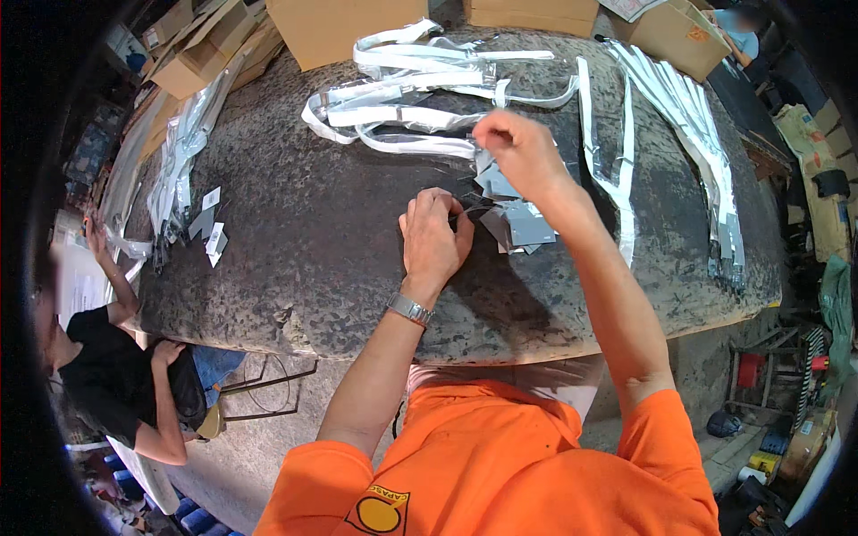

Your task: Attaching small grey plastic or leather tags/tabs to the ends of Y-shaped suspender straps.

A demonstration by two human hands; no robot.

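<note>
My left hand [433,234] rests low over the dark worktable [340,277], fingers curled and thumb closed toward the forefinger. Thin dark strings show at its fingertips, beside a loose pile of grey and white tags [529,225]. Above and to the right, my right hand [525,156] is lifted with its fingers pinched together; what they grip, if anything, is too small to make out. It covers part of the pile and is close to the ends of white straps in clear plastic [407,116], which lie in loops beyond both hands.
More wrapped white straps lie at the right [688,134] and left [183,152]. A few loose tags [213,228] lie near the left bundle. Cardboard boxes [349,31] line the far edge. A person in a black shirt [112,371] is at the left; another is far right.
</note>
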